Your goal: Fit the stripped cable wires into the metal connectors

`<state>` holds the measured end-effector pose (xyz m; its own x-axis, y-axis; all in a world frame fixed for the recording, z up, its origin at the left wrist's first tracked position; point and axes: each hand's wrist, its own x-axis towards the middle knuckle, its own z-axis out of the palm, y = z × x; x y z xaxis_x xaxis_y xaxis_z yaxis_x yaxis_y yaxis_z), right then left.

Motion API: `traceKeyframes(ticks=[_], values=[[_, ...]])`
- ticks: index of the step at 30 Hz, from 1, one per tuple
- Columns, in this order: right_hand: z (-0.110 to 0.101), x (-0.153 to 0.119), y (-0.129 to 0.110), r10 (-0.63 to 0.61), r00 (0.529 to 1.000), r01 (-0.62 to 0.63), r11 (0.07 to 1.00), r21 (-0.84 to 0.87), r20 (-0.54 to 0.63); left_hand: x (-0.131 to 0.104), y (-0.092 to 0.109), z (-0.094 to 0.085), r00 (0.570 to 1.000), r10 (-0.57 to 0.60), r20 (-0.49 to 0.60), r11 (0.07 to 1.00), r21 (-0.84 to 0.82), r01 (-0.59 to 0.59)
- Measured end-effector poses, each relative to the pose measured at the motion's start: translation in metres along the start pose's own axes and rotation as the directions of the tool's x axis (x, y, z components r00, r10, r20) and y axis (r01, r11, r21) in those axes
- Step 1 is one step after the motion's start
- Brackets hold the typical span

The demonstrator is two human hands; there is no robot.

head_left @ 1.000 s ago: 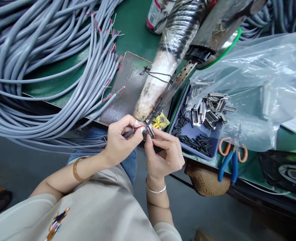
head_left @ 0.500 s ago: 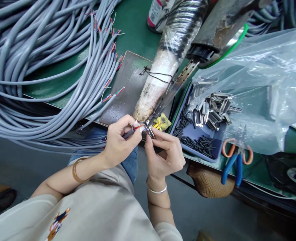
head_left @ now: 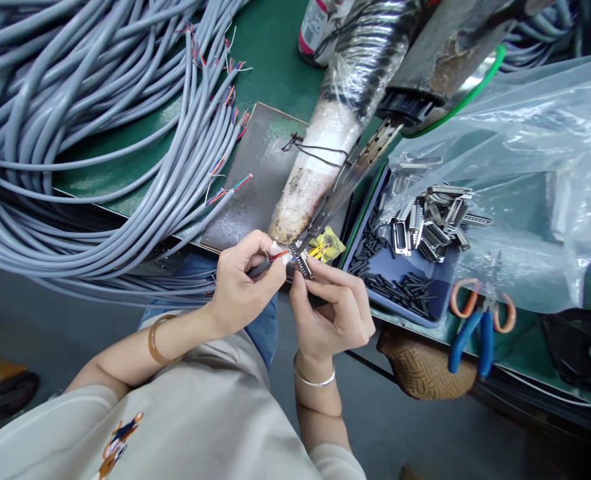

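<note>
My left hand [head_left: 243, 287] pinches the stripped end of a grey cable [head_left: 259, 269], its thin red and blue wires spread at the fingertips. Between the thumb and fingers of my right hand [head_left: 333, 310] is a small metal multi-pin connector [head_left: 303, 265], held against those wires. The tip of a mounted soldering iron [head_left: 333, 190] reaches down to the wires and connector pins; the exact contact is too small to make out. Just right of the tip lies a yellow packet [head_left: 329, 245] on the dark plate [head_left: 250, 180].
A thick bundle of grey cables [head_left: 80, 120] covers the left side. At right, a blue tray [head_left: 438, 313] holds black sleeves and metal connectors, partly under a clear plastic bag [head_left: 530, 200]. Orange-and-blue pliers [head_left: 475, 333] overhang the table edge. A wrapped duct [head_left: 320, 133] slants above my hands.
The whole view has shifted slightly, so the scene sits a little further right. Both hands keep their grips at the iron's tip, with hardly any movement.
</note>
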<state>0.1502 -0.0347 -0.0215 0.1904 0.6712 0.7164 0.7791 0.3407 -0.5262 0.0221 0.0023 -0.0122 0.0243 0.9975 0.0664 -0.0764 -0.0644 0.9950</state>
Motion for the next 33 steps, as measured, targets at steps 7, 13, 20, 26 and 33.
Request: traceKeyframes(ticks=[7,13,20,26,33], values=[[0.001,0.001,0.000,-0.020,1.000,0.020,1.000,-0.012,0.010,0.000,0.001,0.001,0.999,0.042,0.001,0.998,0.039,-0.042],[-0.002,0.003,0.001,-0.051,0.998,0.052,0.998,-0.033,0.029,0.003,0.007,0.001,0.999,0.054,-0.007,0.998,0.032,-0.054],[-0.004,-0.001,0.004,-0.095,0.994,0.097,0.995,-0.021,0.061,0.002,0.006,0.001,0.999,0.043,0.014,0.999,0.010,-0.043],[-0.007,-0.002,0.005,-0.083,0.994,0.084,0.996,-0.009,0.065,0.001,0.008,0.000,0.997,-0.066,0.039,0.997,-0.041,0.067],[-0.013,-0.006,0.001,-0.030,0.998,0.028,0.999,0.030,0.064,0.001,0.013,-0.008,0.971,-0.189,0.150,0.943,-0.249,0.222]])
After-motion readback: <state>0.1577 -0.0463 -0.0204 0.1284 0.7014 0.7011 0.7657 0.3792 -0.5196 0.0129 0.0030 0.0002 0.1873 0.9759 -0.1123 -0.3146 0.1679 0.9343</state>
